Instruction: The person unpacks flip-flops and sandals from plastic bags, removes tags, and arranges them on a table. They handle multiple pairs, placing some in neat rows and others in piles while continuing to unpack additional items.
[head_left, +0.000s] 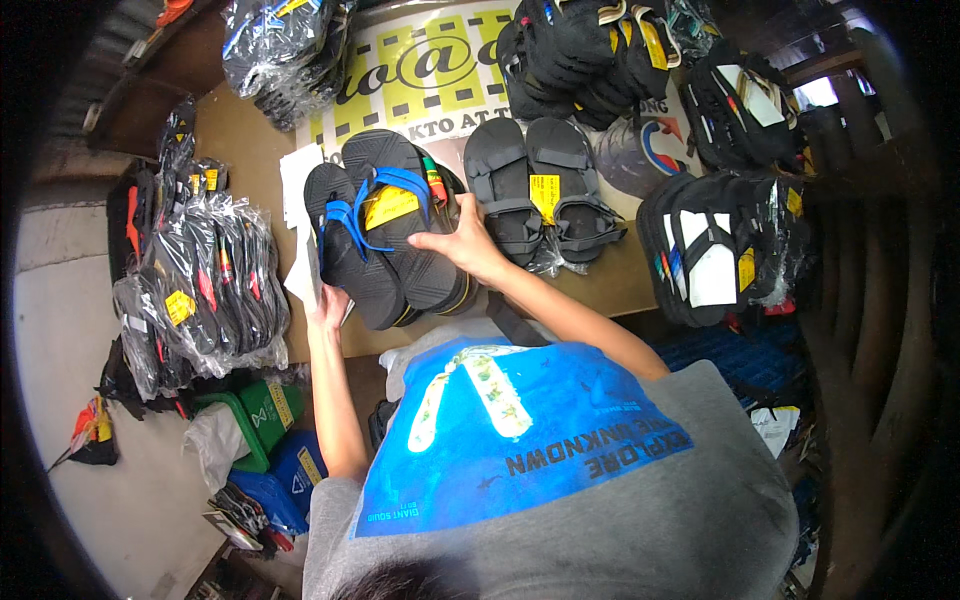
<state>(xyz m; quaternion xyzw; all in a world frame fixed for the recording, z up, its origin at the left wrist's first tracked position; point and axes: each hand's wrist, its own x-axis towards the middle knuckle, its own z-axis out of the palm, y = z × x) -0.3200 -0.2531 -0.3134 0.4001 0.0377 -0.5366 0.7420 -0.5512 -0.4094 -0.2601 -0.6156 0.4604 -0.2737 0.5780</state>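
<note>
right hand (462, 243) lies spread on the black sandals with blue straps (375, 235) on the table (240, 150); left hand (328, 303) pinches the paper (300, 270) at their near edge. risk: the overlapped pair slides apart or the paper tears if tugged.

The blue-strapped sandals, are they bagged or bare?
Bare: the blue-strapped sandals show no plastic wrap, unlike the bagged bundles at left.

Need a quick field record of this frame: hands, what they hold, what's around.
left hand: at lower edge of the blue-strap sandal pair, by white paper
right hand: resting on pair's right side
pair: black soles, yellow tag, on the table
beside: grey-strap sandals, unbagged
left: bagged sandals
right: black bundles
</note>
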